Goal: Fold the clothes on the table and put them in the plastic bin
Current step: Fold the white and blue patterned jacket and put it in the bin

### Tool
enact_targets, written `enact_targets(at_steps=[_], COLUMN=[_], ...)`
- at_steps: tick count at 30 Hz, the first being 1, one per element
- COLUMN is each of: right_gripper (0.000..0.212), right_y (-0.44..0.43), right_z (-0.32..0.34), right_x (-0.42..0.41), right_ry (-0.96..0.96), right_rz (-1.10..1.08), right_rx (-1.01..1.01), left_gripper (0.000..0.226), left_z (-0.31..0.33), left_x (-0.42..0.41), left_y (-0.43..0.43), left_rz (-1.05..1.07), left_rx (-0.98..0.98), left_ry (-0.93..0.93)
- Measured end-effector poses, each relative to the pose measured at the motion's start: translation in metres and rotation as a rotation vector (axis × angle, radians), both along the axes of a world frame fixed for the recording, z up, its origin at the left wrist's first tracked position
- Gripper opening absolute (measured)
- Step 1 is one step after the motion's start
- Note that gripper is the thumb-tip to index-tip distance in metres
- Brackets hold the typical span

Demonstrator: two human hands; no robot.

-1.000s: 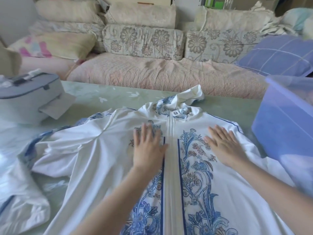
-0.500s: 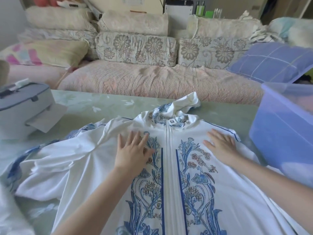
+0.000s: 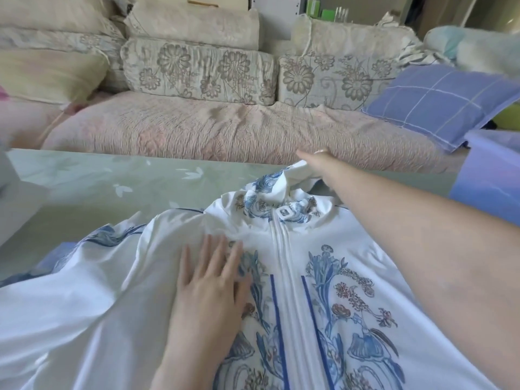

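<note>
At the far left edge a pale, blurred object (image 3: 14, 198) sits on the green leaf-patterned table (image 3: 84, 178); I cannot tell what it is. A white jacket (image 3: 351, 277) with blue floral print lies front-up across the near part of the table, zipped, its left sleeve (image 3: 70, 249) trailing off toward the left. The left hand (image 3: 208, 296) lies flat on the chest panel just left of the zip (image 3: 284, 263), fingers straight and slightly spread, holding nothing. At the far end the hood (image 3: 278, 181) stands bunched up; the right hand (image 3: 318, 163) reaches over to its top and touches the cloth; whether the fingers pinch it cannot be told, since they are hidden behind the hand. At the right edge stands the translucent blue plastic bin (image 3: 489, 187), beside the jacket. Beyond the table runs a sofa (image 3: 225, 130) with flowered cushions; a purple checked pillow (image 3: 439, 102) lies at its right end.
</note>
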State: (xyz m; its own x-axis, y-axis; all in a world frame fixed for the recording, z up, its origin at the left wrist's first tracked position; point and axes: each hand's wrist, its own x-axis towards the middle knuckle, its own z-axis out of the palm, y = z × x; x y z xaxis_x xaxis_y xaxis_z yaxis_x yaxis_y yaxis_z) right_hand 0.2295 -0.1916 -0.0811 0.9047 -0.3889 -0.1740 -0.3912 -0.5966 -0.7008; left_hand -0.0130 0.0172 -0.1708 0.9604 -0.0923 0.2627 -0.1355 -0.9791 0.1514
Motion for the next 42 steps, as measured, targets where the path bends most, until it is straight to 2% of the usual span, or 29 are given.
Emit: enact_targets(at_steps=[5,10,11,15,19,21,23,24,25,28,29,31,32,34,35,38,40,42], right_gripper=[0.109,0.114,0.105,0.031,0.018,0.017,0.014,0.015,0.018,0.017,0.023,0.045,0.052,0.058,0.058,0.047,0.037,0.038], right_y=[0.002,0.015,0.015,0.004,0.013,0.025,0.029,0.025,0.013,-0.024,-0.035,-0.047,-0.048,-0.051,-0.045,-0.035,-0.03,-0.033], right_z=[-0.018,-0.042,-0.05,-0.049,0.019,0.057,0.076,0.075,0.05,-0.033,-0.055,-0.07,-0.067,-0.066,-0.063,-0.053,-0.048,-0.042], right_x=[0.028,0.047,0.051,0.048,0.014,-0.028,-0.094,-0.132,-0.161,-0.244,-0.267,-0.313,-0.331,-0.359,-0.361,-0.372,-0.38,-0.38], right_ry=[0.035,-0.051,-0.082,-0.296,-0.589,-0.696,-0.785,-0.807,-0.753,-0.338,-0.248,-0.257,-0.28,-0.289,-0.304,-0.229,-0.194,-0.147], right_rz=[-0.055,-0.166,-0.186,-0.206,-0.007,0.151,0.349,0.439,0.495,0.585,0.577,0.585,0.572,0.554,0.54,0.555,0.582,0.552], right_rx=[0.048,0.017,-0.002,0.069,0.213,0.315,0.223,0.176,0.122,0.112,0.115,0.104,0.092,0.167,0.217,0.242,0.259,0.273], left_gripper=[0.057,0.055,0.054,0.052,0.05,0.05,0.057,0.061,0.061,0.046,0.042,0.035,0.034,0.028,0.024,0.008,0.017,0.022], left_z=[-0.011,-0.015,-0.015,-0.011,-0.009,-0.006,-0.002,0.003,0.007,0.038,0.049,0.063,0.068,0.073,0.072,0.068,0.057,0.045], left_x=[0.0,0.002,0.002,0.001,-0.001,-0.002,-0.003,-0.005,-0.007,-0.013,-0.015,-0.017,-0.02,-0.033,-0.04,-0.08,-0.108,-0.126], left_y=[-0.003,-0.004,-0.005,-0.006,-0.006,-0.006,-0.006,-0.008,-0.01,-0.014,-0.014,-0.012,-0.012,-0.014,-0.016,-0.023,-0.024,-0.025], left_rz=[-0.013,0.006,0.008,0.013,0.007,0.001,0.019,0.024,0.03,0.156,0.175,0.155,0.125,0.065,0.092,0.077,0.028,0.023], left_rx=[0.006,0.004,0.003,-0.032,-0.023,-0.045,-0.068,-0.139,-0.286,-1.031,-1.207,-1.466,-1.417,-0.983,-0.829,-0.771,-0.726,-0.683], left_ry=[-0.026,-0.113,-0.12,-0.093,-0.108,-0.051,-0.014,-0.022,-0.04,-0.065,-0.061,0.064,0.152,0.289,0.281,0.277,0.274,0.234])
